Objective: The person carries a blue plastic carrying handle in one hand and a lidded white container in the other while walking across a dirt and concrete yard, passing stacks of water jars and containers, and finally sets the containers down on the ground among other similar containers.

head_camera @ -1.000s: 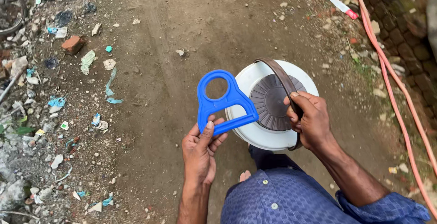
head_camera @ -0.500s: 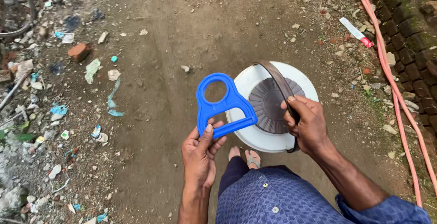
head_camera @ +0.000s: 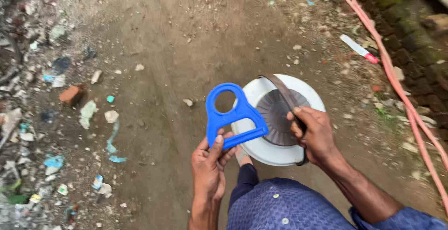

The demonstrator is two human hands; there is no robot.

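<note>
**Two-handed hold: blue handle and white round unit**

Left hand [head_camera: 208, 164] grasps the blue plastic handle [head_camera: 231, 113] by its lower bar, thumb on top and fingers curled under; ring end points away from the body. Right hand [head_camera: 317, 134] is clenched on the dark strap [head_camera: 282, 92] that crosses the white round unit [head_camera: 280, 120], fingers over the grey ribbed centre [head_camera: 277, 118]. The handle overlaps the unit's left rim, touching or just above it; cannot tell which.

Judgement: a steady hold wants the right-hand grip firm on the strap so the unit does not tip, and the handle kept level against the rim.

Below: bare dirt ground [head_camera: 177, 48], litter and a brick piece [head_camera: 71, 94] to the left, pink hoses [head_camera: 396, 80] along a mossy brick edge to the right.

Hidden: underside of the unit, lower strap end behind the right hand, any catch between handle and rim. A toe shows below the unit, partly covered.
</note>
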